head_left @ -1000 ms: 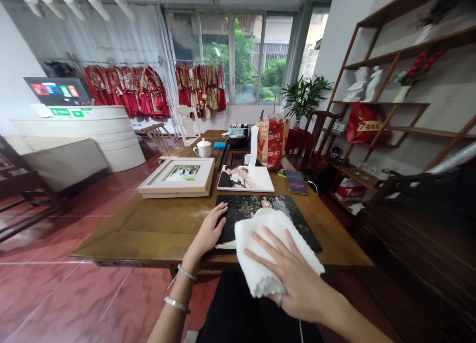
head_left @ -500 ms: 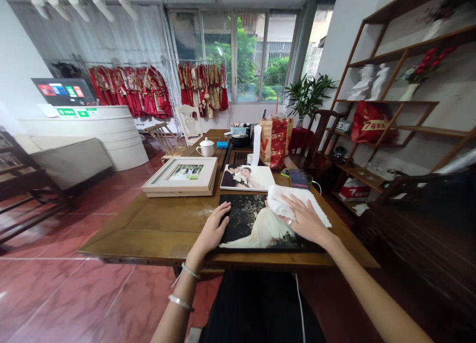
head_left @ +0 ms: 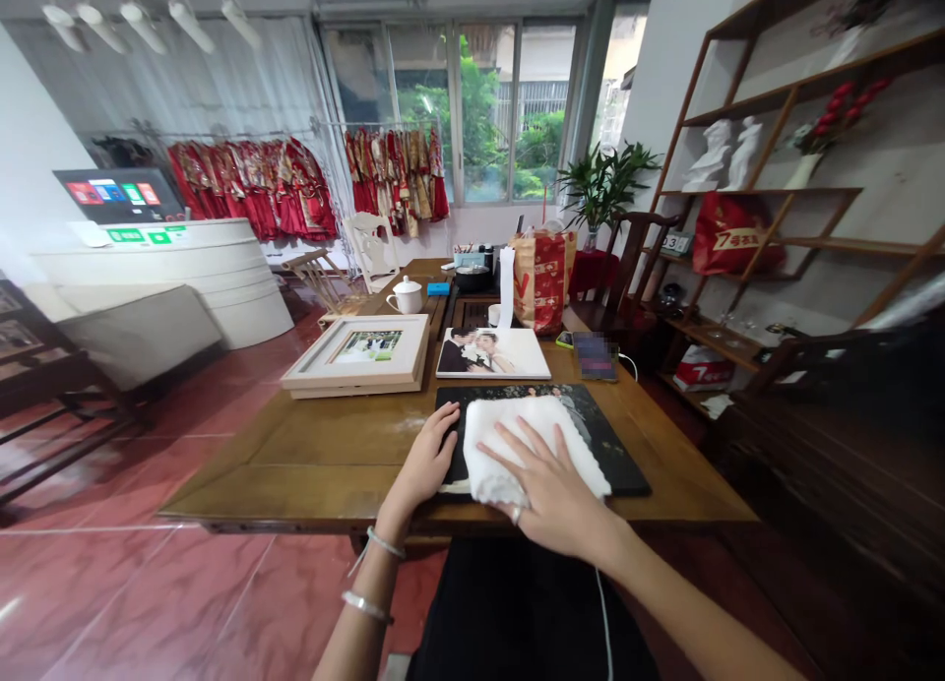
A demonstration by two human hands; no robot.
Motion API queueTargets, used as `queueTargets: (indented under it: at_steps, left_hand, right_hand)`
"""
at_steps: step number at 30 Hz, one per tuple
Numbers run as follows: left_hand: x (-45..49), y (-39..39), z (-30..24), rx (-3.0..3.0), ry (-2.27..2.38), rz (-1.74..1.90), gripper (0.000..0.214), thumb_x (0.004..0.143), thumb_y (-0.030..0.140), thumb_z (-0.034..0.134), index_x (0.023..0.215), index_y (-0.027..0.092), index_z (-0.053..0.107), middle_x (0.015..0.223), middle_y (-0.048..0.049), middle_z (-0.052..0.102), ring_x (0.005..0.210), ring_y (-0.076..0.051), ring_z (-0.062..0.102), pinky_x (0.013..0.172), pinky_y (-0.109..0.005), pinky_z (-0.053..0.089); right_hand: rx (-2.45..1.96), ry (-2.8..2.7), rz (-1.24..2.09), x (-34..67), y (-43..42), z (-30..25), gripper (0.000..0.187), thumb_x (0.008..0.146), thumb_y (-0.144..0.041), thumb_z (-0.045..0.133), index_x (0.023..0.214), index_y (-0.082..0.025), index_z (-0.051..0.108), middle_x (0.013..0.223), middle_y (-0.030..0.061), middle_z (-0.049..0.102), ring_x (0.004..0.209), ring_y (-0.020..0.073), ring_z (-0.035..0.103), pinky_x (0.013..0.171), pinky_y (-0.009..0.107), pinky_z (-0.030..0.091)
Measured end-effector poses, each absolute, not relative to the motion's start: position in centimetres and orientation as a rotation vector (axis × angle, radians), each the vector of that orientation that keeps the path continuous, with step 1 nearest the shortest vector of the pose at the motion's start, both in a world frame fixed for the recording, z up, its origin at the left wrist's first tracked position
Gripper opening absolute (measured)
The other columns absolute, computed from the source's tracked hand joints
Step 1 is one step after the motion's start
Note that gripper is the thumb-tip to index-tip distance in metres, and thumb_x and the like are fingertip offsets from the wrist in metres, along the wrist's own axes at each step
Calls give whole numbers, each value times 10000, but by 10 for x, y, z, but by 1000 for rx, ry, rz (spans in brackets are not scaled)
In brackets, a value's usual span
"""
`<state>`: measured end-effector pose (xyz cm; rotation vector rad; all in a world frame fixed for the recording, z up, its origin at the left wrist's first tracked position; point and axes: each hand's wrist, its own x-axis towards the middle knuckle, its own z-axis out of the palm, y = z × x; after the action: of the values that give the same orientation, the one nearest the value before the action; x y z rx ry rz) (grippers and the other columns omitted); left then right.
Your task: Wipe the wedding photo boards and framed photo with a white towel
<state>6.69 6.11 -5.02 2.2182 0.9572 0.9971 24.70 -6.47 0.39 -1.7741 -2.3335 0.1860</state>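
Note:
A dark glossy photo panel (head_left: 616, 455) lies flat at the near edge of the wooden table (head_left: 325, 455). My left hand (head_left: 426, 460) rests on the panel's left edge, fingers spread and pressing down. My right hand (head_left: 550, 489) lies flat, fingers stretched out, on a white cloth (head_left: 502, 435) that covers the left and middle of the panel. Only the panel's right part and top strip show.
Behind the panel lie a white photo book (head_left: 493, 354) and a cream picture frame (head_left: 358, 353). A phone (head_left: 595, 356), a red paper bag (head_left: 542, 279), a white teapot (head_left: 407, 294) and tea things sit farther back. Wooden shelves (head_left: 775, 228) stand on the right.
My right hand has slid the white cloth from the panel's far right corner back toward me and to the left. The left hand has stayed on the panel's edge.

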Motion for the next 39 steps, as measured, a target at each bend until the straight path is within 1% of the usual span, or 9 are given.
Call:
queueTargets:
  at_steps: [6, 13, 19, 23, 28, 31, 34, 36, 39]
  left_hand:
    - [64, 60, -50, 2219, 921, 981, 352, 882, 231, 416, 1214, 176, 523, 1375, -105, 458, 1309, -210, 375, 1112, -450, 255]
    - [65, 59, -52, 2200, 923, 1019, 339, 880, 239, 425, 1196, 190, 538, 1365, -94, 470, 1300, -205, 389, 1109, -437, 266]
    - [67, 60, -53, 2227, 948, 1020, 341, 881, 221, 409, 1194, 165, 534, 1372, -117, 454, 1299, -205, 386, 1111, -439, 260]
    - [66, 60, -52, 2210, 924, 1026, 345, 876, 222, 419, 1193, 170, 542, 1361, -113, 466, 1299, -212, 387, 1108, -440, 266]
    - [66, 60, -48, 2191, 911, 982, 349, 867, 221, 429, 1183, 156, 562, 1361, -131, 463, 1296, -228, 391, 1091, -429, 301]
    - [66, 59, -48, 2182, 940, 988, 360, 871, 220, 413, 1191, 135, 552, 1362, -141, 461, 1292, -224, 398, 1096, -430, 292]
    - [66, 59, -49, 2179, 945, 1006, 352, 870, 216, 418, 1190, 158, 552, 1365, -116, 465, 1296, -210, 394, 1106, -431, 273]
    - [66, 59, -50, 2180, 939, 1005, 349, 871, 218, 423, 1192, 173, 551, 1367, -101, 467, 1302, -204, 386, 1111, -431, 264]
    - [66, 60, -51, 2187, 944, 994, 351, 875, 217, 419, 1198, 169, 548, 1366, -103, 469, 1306, -203, 380, 1114, -436, 257]
  right_hand:
    - [-1927, -2201, 206, 285, 1, 7, 565, 886, -559, 331, 1409, -361, 255, 1508, -1, 195, 1378, 303, 77, 1028, 657, 7]
    - [-2231, -1941, 72, 347, -1, -10, 574, 897, -583, 208, 1398, -323, 312, 1504, -18, 201, 1374, 302, 105, 1046, 640, 63]
    - [-2282, -1941, 70, 314, 8, -4, 583, 889, -580, 268, 1408, -316, 289, 1512, 18, 181, 1366, 354, 71, 997, 694, 21]
    - [-2056, -2115, 74, 262, -3, -1, 574, 883, -551, 338, 1408, -325, 283, 1512, 32, 186, 1369, 340, 58, 1012, 664, -10]
    - [-1768, -2263, 96, 216, -65, -4, 642, 848, -478, 467, 1425, -330, 228, 1512, 67, 180, 1374, 340, 14, 1022, 650, -39]
    - [-1698, -2311, 193, 218, -100, 0, 645, 839, -445, 501, 1418, -361, 230, 1515, 25, 171, 1381, 311, 21, 1053, 618, -21]
    - [-1698, -2307, 270, 242, -113, 4, 537, 878, -472, 426, 1391, -382, 292, 1498, -30, 225, 1381, 266, 99, 1085, 575, 24]
    - [-1785, -2229, 267, 264, -107, 5, 507, 898, -516, 352, 1376, -347, 347, 1473, -22, 293, 1373, 259, 150, 1091, 562, 49]
    - [-1983, -2035, 232, 295, -81, 7, 583, 900, -562, 277, 1345, -218, 429, 1430, 64, 377, 1351, 278, 218, 1091, 542, 92]
